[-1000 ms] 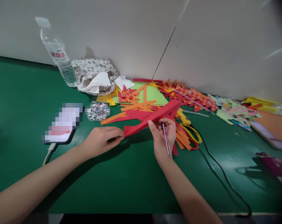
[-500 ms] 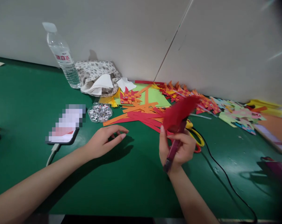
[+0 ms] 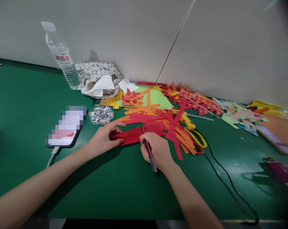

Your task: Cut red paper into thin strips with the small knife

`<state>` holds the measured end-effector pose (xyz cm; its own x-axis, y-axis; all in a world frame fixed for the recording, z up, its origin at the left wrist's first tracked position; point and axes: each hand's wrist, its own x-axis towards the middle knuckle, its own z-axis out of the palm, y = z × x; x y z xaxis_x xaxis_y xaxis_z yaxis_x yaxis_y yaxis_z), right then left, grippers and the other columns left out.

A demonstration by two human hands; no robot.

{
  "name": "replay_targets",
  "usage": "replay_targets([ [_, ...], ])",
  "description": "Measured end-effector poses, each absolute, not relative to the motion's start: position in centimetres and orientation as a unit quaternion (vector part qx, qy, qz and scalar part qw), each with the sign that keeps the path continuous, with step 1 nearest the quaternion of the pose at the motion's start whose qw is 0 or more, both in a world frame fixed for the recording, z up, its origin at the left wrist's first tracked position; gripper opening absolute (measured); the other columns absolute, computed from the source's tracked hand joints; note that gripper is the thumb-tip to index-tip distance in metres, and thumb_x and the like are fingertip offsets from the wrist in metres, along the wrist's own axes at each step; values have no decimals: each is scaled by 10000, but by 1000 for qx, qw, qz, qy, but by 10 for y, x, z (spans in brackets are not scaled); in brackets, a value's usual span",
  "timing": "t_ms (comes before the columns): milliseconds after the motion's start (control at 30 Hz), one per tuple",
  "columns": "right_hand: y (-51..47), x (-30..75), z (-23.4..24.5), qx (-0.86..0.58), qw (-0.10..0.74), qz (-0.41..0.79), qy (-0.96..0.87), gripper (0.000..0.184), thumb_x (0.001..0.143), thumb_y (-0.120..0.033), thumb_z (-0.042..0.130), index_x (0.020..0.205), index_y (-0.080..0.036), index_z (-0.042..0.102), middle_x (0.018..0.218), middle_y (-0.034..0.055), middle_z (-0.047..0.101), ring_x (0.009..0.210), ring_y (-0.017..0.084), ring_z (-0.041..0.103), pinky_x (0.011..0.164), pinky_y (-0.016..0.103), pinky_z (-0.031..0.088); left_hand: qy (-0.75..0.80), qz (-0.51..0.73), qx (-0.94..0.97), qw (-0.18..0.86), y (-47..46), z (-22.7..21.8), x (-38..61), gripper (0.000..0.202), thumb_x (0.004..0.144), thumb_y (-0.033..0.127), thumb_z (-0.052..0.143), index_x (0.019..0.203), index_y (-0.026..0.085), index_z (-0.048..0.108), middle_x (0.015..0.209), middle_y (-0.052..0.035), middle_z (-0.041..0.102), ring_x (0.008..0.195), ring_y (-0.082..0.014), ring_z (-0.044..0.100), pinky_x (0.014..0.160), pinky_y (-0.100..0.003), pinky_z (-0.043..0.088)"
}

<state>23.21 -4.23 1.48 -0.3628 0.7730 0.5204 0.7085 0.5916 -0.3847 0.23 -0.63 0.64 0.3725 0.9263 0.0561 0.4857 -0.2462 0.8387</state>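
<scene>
A wide red paper strip (image 3: 130,136) lies across the green table in front of me. My left hand (image 3: 104,138) holds its left end, thumb along the near edge and fingers at the far side. Gripped in my right hand (image 3: 157,149) is a slim purple pen-like tool (image 3: 148,149); its dark tip points away from me over the strip. I cannot make out whether this is a pen or a craft knife. Behind the strip lies a heap of orange strips (image 3: 185,138) and narrow red strips (image 3: 174,133), some crossing one another.
Woven red-orange paper fish (image 3: 193,98) line the wall. A yellow glue gun (image 3: 188,121) with a black cord lies right of the strips, near scissors (image 3: 201,138). A case of googly eyes (image 3: 101,114), a phone (image 3: 67,127), a water bottle (image 3: 64,58) and a tissue pouch (image 3: 98,74) stand left.
My right hand has lowered the red strip to the table and moved left with the tool. My left hand, empty before, now holds the strip's left end.
</scene>
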Motion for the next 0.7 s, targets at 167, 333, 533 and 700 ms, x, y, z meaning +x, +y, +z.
replay_targets([
  [167,-50,228,24,-468,416,222,-748,45,836,-201,572,869,-219,596,802,30,687,742,177,667,718,294,527,464,260,765,364,-6,5,0,463,760,362,677,1185,224,555,938,-39,675,819,-189,660,740,-315,530],
  [333,-53,230,19,-428,534,358,-635,255,952,-412,456,991,-238,638,859,29,698,744,183,699,688,322,566,433,254,791,350,-7,5,-1,439,803,346,658,1209,220,547,953,-53,695,812,-186,677,708,-296,549],
  [533,-50,228,26,-455,512,375,-625,392,951,-492,435,824,-217,684,734,31,712,677,183,698,665,318,560,358,273,840,304,-7,5,-3,489,869,237,593,1343,268,478,1282,-77,608,1116,-205,617,934,-329,520],
  [700,-45,224,27,-542,432,432,-577,341,852,-470,609,650,-197,633,580,18,665,562,165,659,558,267,514,310,263,882,239,-7,5,-3,426,908,142,496,1300,302,543,1326,-54,568,1195,-193,567,982,-324,490],
])
